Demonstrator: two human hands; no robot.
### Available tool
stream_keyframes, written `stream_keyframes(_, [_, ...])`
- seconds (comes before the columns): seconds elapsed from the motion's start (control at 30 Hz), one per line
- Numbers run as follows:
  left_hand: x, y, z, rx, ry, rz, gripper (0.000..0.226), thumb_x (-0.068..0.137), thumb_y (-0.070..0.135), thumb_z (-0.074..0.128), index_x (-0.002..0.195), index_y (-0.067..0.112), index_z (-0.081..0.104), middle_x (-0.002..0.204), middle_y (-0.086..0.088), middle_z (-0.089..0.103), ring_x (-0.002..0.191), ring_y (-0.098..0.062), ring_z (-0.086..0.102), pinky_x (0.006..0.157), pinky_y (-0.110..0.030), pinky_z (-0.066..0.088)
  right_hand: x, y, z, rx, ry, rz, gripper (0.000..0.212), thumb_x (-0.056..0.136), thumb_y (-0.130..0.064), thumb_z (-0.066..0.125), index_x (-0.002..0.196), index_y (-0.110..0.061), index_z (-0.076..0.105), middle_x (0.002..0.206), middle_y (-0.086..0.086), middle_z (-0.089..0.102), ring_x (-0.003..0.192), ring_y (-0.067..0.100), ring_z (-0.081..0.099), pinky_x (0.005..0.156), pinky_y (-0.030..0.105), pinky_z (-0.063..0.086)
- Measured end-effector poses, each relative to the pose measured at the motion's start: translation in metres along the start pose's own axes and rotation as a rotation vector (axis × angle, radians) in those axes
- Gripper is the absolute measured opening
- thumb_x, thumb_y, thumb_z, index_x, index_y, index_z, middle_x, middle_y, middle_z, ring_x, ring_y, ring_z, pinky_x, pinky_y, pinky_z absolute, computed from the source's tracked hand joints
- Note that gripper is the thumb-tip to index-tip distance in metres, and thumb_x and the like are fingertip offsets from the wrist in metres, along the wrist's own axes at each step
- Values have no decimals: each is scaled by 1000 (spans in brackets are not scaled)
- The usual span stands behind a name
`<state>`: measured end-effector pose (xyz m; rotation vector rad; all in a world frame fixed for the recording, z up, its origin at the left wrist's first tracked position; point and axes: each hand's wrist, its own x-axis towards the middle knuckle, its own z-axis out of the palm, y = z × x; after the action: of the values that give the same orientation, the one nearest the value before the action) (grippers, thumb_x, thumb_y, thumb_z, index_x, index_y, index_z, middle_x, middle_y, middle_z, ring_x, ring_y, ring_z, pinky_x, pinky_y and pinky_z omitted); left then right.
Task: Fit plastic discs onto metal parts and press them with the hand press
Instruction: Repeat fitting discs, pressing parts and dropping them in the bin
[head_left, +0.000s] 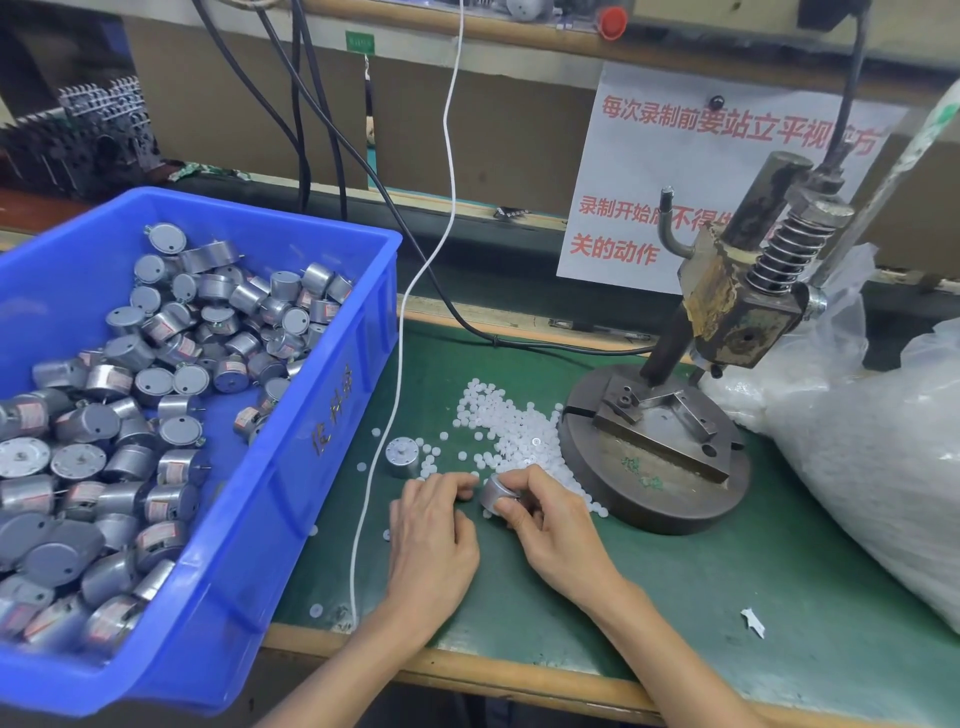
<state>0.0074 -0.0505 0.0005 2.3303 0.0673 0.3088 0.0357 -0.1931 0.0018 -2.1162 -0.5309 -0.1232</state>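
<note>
Right hand (556, 530), lower centre of frame, grips a metal part (496, 492), thumb and fingers wrapped round its barrel, end face tipped toward the left hand. Left hand (434, 530) sits just beside it, fingers curled down, tips among the loose plastic discs (511, 436) on the green desk (675, 597). Can't tell if a disc is pinched; the fingertips hide it.

The discs lie in a pile between the hands and the hand press (737, 317), centre right. The press nest on the base plate (654, 499) holds nothing. A second part (402, 457) stands upright just left of the pile.

Risks, judged:
- The discs are tiny and look slick, so one could slip from the fingertips, or two could come up together.
- The disc could go on crooked, since the part is held tilted in the air and not braced. Pressing it like that would likely deform it.
- Strays lie near the front edge at lower centre. A sweep of the left wrist could knock them off the desk.
- White cable (397, 374) runs down the desk just left of the left hand and could snag the wrist on a reach to the blue bin (291, 467).
- The bin at left sits tilted and overhangs the front edge. A bump could shift it.
- Plastic bag (883, 467) at right crowds the press base and could get in the way.
</note>
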Motion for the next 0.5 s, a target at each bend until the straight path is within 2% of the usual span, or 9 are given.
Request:
stream_keyframes(0.1, [0,0,0,-3,-3,4,38,78,-3,51,107,20,59,99,10,60,99,-13,47,84,-24,28,-2,1,3,-152,7,-126,12,91,-11,57,101,-3,59,97,6,60,81,-1,51,72,14,40])
stream_keyframes(0.23, [0,-1,0,7,-5,8,39,76,-4,52,106,19,60,100,9,61,99,-15,47,84,-27,29,-4,2,5,-257,6,-251,16,89,-7,56,105,-7,57,100,10,58,86,20,56,69,32,49])
stream_keyframes(0.33, [0,-2,1,6,-3,17,39,76,-4,52,106,20,60,100,10,60,98,-14,47,83,-24,28,-4,-1,5,-256,23,-298,22,89,-6,56,108,-16,48,103,11,59,79,28,60,63,34,53])
stream_keyframes(0.5, [1,-4,3,20,14,31,38,76,-4,53,104,21,60,99,11,60,94,-15,47,77,-23,24,-4,-4,6,-290,-29,-334,20,89,-3,53,106,-13,48,104,15,58,76,32,60,61,38,54])
